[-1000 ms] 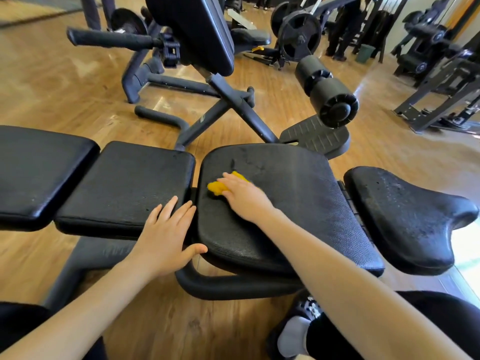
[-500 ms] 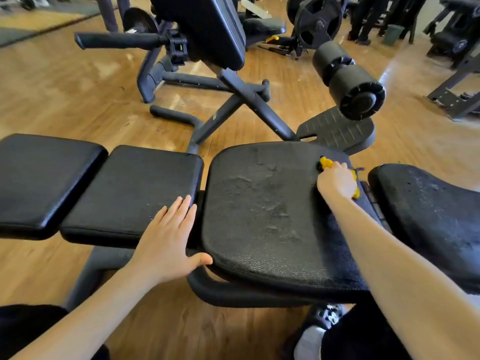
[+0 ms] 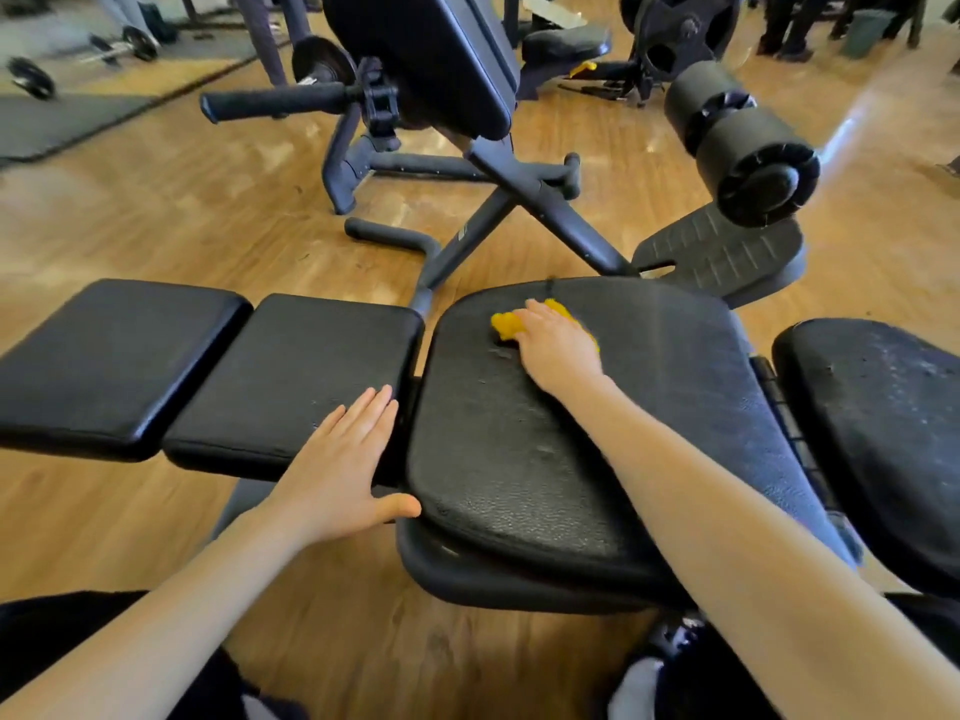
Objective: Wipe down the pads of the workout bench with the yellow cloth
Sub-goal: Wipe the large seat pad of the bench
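Gym floor of warm wood planks (image 3: 156, 210), dark machines crowding the top of the view, and across the middle runs the workout bench (image 3: 467, 574) with its row of black pads. Right hand (image 3: 558, 348) is out at about one o'clock, palm down on the yellow cloth (image 3: 506, 324), which sits bunched on the far part of the wide centre pad (image 3: 519, 459); cloth pokes out past the fingers on the left, but whether they curl into it or just press flat I cannot tell. Left hand (image 3: 345, 459) lies at seven o'clock, fingers straight and close together on the near corner of the second pad (image 3: 291, 366), thumb stretched out to the edge of the centre pad, bracing. This looks like mid-wipe on that centre pad. Dull smears show on its middle, and the pad at three o'clock (image 3: 883, 423) looks speckled and dusty. Next call, as I read it: firm, even pressure, overlapping passes toward the near edge, then across to the three o'clock pad.
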